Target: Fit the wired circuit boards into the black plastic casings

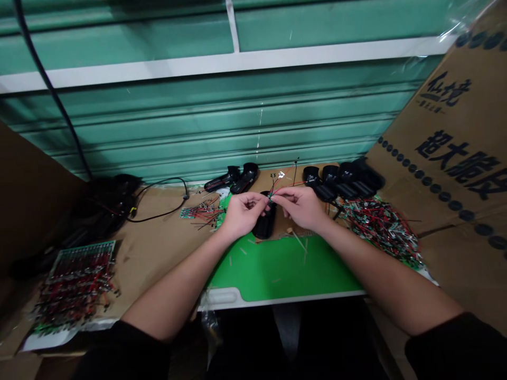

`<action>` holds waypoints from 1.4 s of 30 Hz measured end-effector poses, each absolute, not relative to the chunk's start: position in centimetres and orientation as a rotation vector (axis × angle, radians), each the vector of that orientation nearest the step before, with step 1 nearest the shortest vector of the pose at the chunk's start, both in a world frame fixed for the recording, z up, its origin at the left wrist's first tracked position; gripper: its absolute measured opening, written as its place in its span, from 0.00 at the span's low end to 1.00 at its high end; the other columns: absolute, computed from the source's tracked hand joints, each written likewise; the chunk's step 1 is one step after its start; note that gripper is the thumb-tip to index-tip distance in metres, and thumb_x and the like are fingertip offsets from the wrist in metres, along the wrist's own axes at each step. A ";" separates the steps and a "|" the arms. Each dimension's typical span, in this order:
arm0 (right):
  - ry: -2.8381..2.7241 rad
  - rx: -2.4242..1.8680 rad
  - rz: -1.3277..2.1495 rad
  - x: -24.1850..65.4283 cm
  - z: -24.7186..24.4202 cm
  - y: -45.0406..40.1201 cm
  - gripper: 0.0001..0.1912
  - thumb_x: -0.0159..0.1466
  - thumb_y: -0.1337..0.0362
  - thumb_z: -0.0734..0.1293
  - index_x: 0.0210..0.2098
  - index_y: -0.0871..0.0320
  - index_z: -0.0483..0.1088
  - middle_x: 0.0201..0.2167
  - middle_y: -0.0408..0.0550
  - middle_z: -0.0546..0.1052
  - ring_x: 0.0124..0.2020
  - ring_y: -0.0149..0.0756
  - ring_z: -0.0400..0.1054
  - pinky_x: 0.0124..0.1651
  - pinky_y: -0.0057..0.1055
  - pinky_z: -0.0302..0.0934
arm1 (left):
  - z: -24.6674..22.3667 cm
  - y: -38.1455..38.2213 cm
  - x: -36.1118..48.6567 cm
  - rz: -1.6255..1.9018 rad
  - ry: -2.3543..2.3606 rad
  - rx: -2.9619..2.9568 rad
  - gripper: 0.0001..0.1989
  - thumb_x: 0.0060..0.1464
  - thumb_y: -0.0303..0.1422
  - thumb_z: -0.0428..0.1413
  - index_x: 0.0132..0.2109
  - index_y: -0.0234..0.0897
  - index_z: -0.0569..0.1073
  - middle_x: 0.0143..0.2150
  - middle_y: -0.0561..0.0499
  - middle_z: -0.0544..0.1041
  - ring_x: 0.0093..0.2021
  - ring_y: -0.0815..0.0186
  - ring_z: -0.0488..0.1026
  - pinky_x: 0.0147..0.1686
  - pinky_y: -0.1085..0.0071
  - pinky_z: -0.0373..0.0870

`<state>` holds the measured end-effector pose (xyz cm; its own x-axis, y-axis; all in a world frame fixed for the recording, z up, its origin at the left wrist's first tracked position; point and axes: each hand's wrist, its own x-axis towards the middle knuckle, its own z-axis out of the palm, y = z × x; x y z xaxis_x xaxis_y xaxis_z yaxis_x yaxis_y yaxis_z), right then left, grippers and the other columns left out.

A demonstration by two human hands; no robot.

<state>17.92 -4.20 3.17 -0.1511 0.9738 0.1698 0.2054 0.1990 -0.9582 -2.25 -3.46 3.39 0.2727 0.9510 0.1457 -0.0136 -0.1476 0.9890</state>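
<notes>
- Tabletop (285, 269): carries the work; its green part runs to a pale near edge.
- Left hand (246, 211) and right hand (304, 207): thumbs and forefingers pinched on one circuit board; exactly which part each grips is too small to tell.
- Black case (263, 228): lies beneath the hands, back from the tabletop's near edge; probably light, hard and slippery, best taken by its sides.
- Circuit board: held just above the case; likely light, stiff and fragile, best gripped by its edges.
- Wires (295, 171): thin, bendy, probably easily torn at the joints.
</notes>
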 end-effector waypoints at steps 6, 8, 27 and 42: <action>-1.566 -1.191 1.066 18.0 3.7 -4.5 0.38 0.58 0.34 0.77 0.42 0.67 0.84 0.19 0.47 0.74 0.19 0.26 0.65 0.23 0.21 0.57 | 3.3 -3.6 -2.2 1.122 0.929 1.491 0.16 0.54 0.44 0.68 0.35 0.33 0.81 0.27 0.48 0.80 0.27 0.69 0.74 0.29 0.74 0.71; -1.562 -1.190 1.087 18.0 3.8 -4.6 0.37 0.58 0.35 0.78 0.41 0.66 0.84 0.19 0.47 0.74 0.19 0.26 0.65 0.23 0.21 0.58 | 3.3 -3.7 -2.1 1.148 0.934 1.529 0.15 0.56 0.43 0.67 0.35 0.33 0.81 0.28 0.48 0.80 0.27 0.70 0.73 0.29 0.74 0.69; -1.497 -1.109 1.302 18.3 4.4 -4.5 0.33 0.53 0.38 0.83 0.36 0.64 0.84 0.27 0.51 0.80 0.27 0.32 0.77 0.32 0.25 0.76 | 2.9 -3.7 -2.3 1.151 0.913 1.617 0.14 0.58 0.42 0.66 0.37 0.33 0.82 0.30 0.48 0.80 0.29 0.68 0.74 0.32 0.71 0.70; -1.528 -1.152 1.321 18.5 4.4 -4.7 0.34 0.54 0.35 0.81 0.37 0.63 0.84 0.28 0.52 0.81 0.26 0.34 0.78 0.31 0.28 0.77 | 3.0 -3.9 -2.3 1.172 0.937 1.704 0.12 0.58 0.41 0.65 0.34 0.35 0.82 0.29 0.49 0.79 0.29 0.68 0.71 0.31 0.72 0.68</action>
<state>18.46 -4.65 4.42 -0.2715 0.9624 0.0046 0.1345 0.0427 -0.9900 -2.27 -3.87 3.02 0.2815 0.9042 0.3212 0.1143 -0.3640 0.9244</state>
